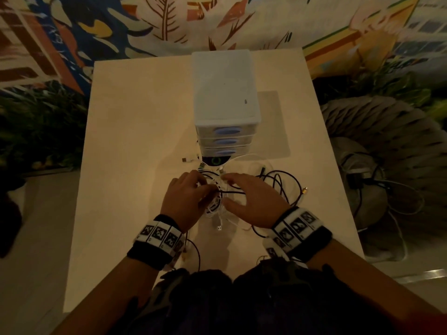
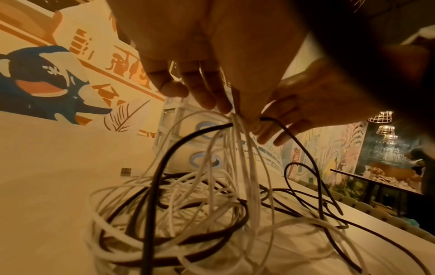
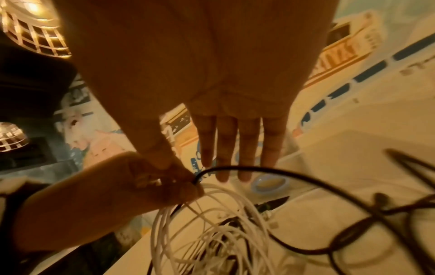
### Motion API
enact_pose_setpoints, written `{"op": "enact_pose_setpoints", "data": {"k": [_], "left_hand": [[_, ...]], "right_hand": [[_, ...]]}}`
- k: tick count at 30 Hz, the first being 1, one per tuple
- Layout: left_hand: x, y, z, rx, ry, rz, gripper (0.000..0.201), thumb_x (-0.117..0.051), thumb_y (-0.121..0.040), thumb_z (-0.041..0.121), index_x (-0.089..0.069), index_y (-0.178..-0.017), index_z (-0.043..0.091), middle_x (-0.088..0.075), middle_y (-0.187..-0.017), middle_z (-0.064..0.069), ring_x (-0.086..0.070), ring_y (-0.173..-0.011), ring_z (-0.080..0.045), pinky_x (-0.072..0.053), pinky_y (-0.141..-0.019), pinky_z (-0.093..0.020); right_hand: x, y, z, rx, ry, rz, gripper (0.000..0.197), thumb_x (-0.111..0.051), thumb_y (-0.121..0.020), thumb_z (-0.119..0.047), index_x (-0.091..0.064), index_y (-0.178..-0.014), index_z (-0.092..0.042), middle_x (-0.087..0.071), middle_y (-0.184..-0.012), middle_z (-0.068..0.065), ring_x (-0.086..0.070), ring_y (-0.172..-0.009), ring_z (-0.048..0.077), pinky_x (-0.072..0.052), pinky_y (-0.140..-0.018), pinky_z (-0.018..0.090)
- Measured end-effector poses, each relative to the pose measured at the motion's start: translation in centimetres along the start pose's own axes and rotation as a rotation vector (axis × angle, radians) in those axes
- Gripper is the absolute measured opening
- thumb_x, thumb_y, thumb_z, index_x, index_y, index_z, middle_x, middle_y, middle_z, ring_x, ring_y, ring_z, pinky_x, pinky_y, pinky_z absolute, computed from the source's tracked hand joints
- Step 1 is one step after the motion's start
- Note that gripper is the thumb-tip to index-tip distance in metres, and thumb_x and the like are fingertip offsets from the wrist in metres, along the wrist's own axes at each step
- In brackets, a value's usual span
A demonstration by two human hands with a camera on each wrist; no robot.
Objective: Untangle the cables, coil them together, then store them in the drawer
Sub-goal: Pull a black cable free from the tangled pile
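On the pale, smooth tabletop (image 1: 135, 141), just in front of a small plastic drawer unit (image 1: 225, 93), lies a loose heap of thin round cables, white cables (image 2: 164, 232) and black cables (image 2: 150, 186) looped through one another. The drawer unit is a boxy, frosted white stack of three shallow drawers, each with an oval blue handle, all pushed in. The left hand (image 1: 186, 197) hovers over the middle of the heap with its fingers (image 2: 207, 93) curled, pinching a bunch of white strands and one black strand where they rise to a peak. The right hand (image 1: 251, 199) is close beside it, palm down, its four fingers (image 3: 226, 148) straight and spread a little, holding nothing; its thumb reaches toward the left hand's pinch, though whether it touches is hard to tell. More black loops trail off to the right across the tabletop, one ending in a gold-tipped plug (image 1: 305, 189). A white flat plug (image 1: 219, 228) pokes out of the heap toward the person. Both wrists wear black bands with black-and-white square markers (image 1: 159, 234).
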State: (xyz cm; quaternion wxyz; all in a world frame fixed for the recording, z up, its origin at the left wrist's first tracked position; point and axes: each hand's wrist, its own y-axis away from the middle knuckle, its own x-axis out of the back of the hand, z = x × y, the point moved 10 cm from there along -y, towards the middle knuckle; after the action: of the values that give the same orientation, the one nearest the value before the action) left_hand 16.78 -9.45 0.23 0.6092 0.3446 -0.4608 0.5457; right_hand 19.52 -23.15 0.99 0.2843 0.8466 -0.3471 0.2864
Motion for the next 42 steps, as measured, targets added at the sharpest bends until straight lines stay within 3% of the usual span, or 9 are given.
{"op": "enact_pose_setpoints", "data": {"k": [3, 6, 11, 18, 23, 26, 30, 34, 42], "left_hand": [[0.0, 0.2, 0.2, 0.017, 0.005, -0.014, 0.033, -0.05, -0.092, 0.043, -0.076, -0.099, 0.024, -0.06, -0.095, -0.003, -0.058, -0.08, -0.029, -0.041, -0.064, -0.036], [-0.5, 0.5, -0.5, 0.092, 0.016, -0.074, 0.021, -0.061, -0.091, 0.044, -0.074, -0.101, 0.029, -0.062, -0.094, 0.0, -0.061, -0.082, -0.027, -0.043, -0.068, -0.036], [-1.2, 0.9, -2.4, 0.235, 0.005, -0.161, 0.022, -0.067, -0.087, 0.052, -0.073, -0.104, 0.039, -0.064, -0.094, 0.005, -0.061, -0.088, -0.025, -0.046, -0.074, -0.037], [-1.0, 2.0, -3.3, 0.265, -0.032, -0.166, 0.026, -0.057, -0.092, 0.053, -0.072, -0.111, 0.042, -0.065, -0.095, 0.005, -0.061, -0.091, -0.025, -0.044, -0.078, -0.039], [-1.0, 2.5, -3.4, 0.244, -0.039, -0.12, 0.029, -0.053, -0.092, 0.051, -0.073, -0.108, 0.039, -0.066, -0.088, 0.007, -0.06, -0.083, -0.025, -0.043, -0.073, -0.037], [-0.5, 2.3, -2.4, 0.209, -0.06, -0.091, 0.019, -0.063, -0.092, 0.045, -0.074, -0.106, 0.038, -0.065, -0.086, 0.007, -0.061, -0.081, -0.025, -0.043, -0.074, -0.039], [-0.4, 2.0, -1.5, 0.197, -0.042, -0.087, 0.024, -0.056, -0.091, 0.046, -0.075, -0.102, 0.036, -0.065, -0.086, 0.007, -0.062, -0.08, -0.025, -0.042, -0.073, -0.038], [-0.6, 2.1, -2.2, 0.218, -0.048, -0.096, 0.015, -0.065, -0.09, 0.042, -0.073, -0.102, 0.038, -0.065, -0.087, 0.008, -0.063, -0.081, -0.024, -0.043, -0.072, -0.037], [-1.2, 2.9, -4.2, 0.247, 0.107, -0.107, 0.031, -0.062, -0.085, 0.061, -0.071, -0.109, 0.044, -0.061, -0.094, 0.007, -0.06, -0.088, -0.023, -0.05, -0.074, -0.041]], "right_hand": [[-2.3, -2.6, -0.3, -0.047, 0.073, -0.098, 0.033, -0.046, -0.102, -0.046, -0.053, -0.124, -0.022, -0.068, -0.107, 0.005, -0.064, -0.098, 0.025, -0.041, -0.073, 0.031], [-1.9, -3.1, 0.1, -0.049, 0.076, -0.031, 0.026, -0.043, -0.105, -0.04, -0.055, -0.109, -0.018, -0.067, -0.099, 0.006, -0.062, -0.091, 0.026, -0.035, -0.07, 0.031], [1.9, -1.5, 0.3, 0.046, -0.022, 0.172, 0.022, -0.047, -0.104, -0.034, -0.057, -0.099, -0.015, -0.052, -0.076, -0.01, -0.046, -0.066, 0.005, -0.031, -0.062, 0.024], [7.0, 2.1, 5.3, -0.018, -0.109, 0.527, 0.016, -0.049, -0.104, -0.021, -0.059, -0.095, -0.013, -0.053, -0.074, -0.016, -0.053, -0.072, -0.007, -0.036, -0.064, 0.01], [4.5, 2.1, 8.0, -0.14, 0.023, 0.228, 0.015, -0.053, -0.1, -0.018, -0.066, -0.101, -0.011, -0.069, -0.096, 0.004, -0.063, -0.092, 0.02, -0.042, -0.079, 0.023], [4.4, 1.7, 4.3, -0.053, -0.065, 0.199, 0.031, -0.048, -0.095, -0.024, -0.069, -0.118, -0.019, -0.068, -0.114, -0.005, -0.059, -0.106, 0.011, -0.041, -0.095, 0.023], [2.8, -0.7, -1.3, 0.033, 0.142, 0.085, 0.039, -0.04, -0.099, -0.046, -0.071, -0.109, -0.025, -0.075, -0.093, -0.006, -0.066, -0.083, 0.015, -0.049, -0.08, 0.032], [-2.1, -1.9, -1.5, -0.01, 0.269, -0.174, 0.045, -0.034, -0.103, -0.056, -0.064, -0.09, -0.024, -0.069, -0.086, -0.002, -0.064, -0.083, 0.02, -0.051, -0.075, 0.037], [2.2, 1.2, 1.8, 0.006, 0.087, -0.01, 0.032, -0.045, -0.102, -0.048, -0.07, -0.087, -0.033, -0.063, -0.07, -0.007, -0.059, -0.067, 0.006, -0.049, -0.067, 0.032]]}}
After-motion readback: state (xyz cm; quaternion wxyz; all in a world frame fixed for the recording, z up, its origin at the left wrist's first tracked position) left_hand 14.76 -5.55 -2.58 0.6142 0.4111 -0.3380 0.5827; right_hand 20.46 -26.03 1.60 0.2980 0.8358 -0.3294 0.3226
